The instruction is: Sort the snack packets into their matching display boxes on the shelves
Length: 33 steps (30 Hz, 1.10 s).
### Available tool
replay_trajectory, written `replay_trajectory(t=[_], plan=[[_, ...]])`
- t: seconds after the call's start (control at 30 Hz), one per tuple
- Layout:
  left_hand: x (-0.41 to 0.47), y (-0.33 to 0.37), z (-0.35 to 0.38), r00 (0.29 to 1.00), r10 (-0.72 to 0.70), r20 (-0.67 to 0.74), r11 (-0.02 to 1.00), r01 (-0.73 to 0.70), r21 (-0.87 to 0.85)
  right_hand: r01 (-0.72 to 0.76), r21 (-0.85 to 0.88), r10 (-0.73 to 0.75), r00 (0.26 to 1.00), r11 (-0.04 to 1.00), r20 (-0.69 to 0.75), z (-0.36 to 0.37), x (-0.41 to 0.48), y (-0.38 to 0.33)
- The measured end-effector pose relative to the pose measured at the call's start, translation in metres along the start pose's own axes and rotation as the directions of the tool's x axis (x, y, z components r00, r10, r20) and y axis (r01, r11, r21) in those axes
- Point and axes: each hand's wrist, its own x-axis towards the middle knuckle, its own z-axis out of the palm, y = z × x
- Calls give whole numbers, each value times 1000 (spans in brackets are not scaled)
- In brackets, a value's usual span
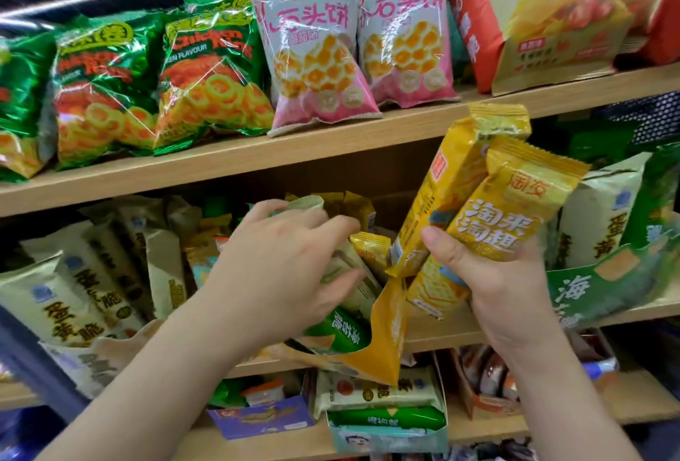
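My right hand (489, 276) grips several yellow cracker packets (474, 203), held upright in front of the middle shelf. My left hand (279, 269) reaches into the yellow display box (386, 328) in the middle of that shelf, its fingers curled round a pale green packet (353, 269). More yellow packets (371, 247) and a green packet (338, 332) stand in that box. A green display box (603, 284) at the right holds cream packets (603, 214). At the left, cream egg-yolk packets (84, 291) fill a pale box (77, 361).
The top shelf (331, 151) carries green ring-snack bags (206, 78), pink-and-white biscuit bags (316, 56) and a red chip bag (544, 19). The lowest shelf holds a blue box (265, 420), a pale box with green and cream packets (386, 416) and an orange box (485, 398).
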Motion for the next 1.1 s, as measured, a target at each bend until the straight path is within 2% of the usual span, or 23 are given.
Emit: replay_trajectory(t=[0.03,0.1,0.17,0.2,0.27,0.4,0.47,0.53,0.6,0.67,0.7,0.77,0.83,1.03,1.1], plan=[[5,1,-2,1000,2,-21,999,-3,-53,2,-12,-2,1000,1000,13,2,0,-1],[13,6,-8,998,-3,-68,949,-19,-313,-18,-26,19,997,1000,77,2,-1,-4],[20,11,-13,996,4,-88,774,-59,-630,-62,-37,68,984,997,163,0,-1,-5],[25,14,-16,996,2,-89,694,-66,-717,-85,-51,93,976,995,194,-2,0,-6],[32,15,-19,998,16,-69,610,-64,-790,-125,-83,141,964,989,225,-7,0,-7],[39,11,-17,996,16,-87,598,-79,-797,-178,-128,206,945,976,255,-10,0,-14],[34,9,-15,985,-45,-166,624,-102,-774,-178,-149,207,955,973,210,-12,1,-15],[26,7,-17,948,-142,-286,643,-131,-755,-134,-223,161,981,966,109,-21,4,-12],[16,1,-24,881,-238,-408,662,-161,-732,-106,-274,119,992,956,33,-30,7,-8],[8,-6,-30,837,-267,-478,700,-173,-693,-65,-309,83,996,949,44,-36,7,-5],[6,-8,-32,831,-254,-494,728,-172,-663,-4,-380,40,995,925,87,-37,7,-3],[5,-8,-30,841,-223,-492,762,-165,-626,140,-580,-12,975,802,220,-35,6,3],[6,-7,-27,853,-209,-479,773,-156,-615,180,-724,61,954,666,293,-29,8,11],[6,-4,-24,864,-148,-481,804,-178,-567,76,-892,309,922,446,233,-10,24,22],[6,-4,-25,867,-151,-475,792,-181,-582,46,-920,346,918,390,193,-3,29,26]])
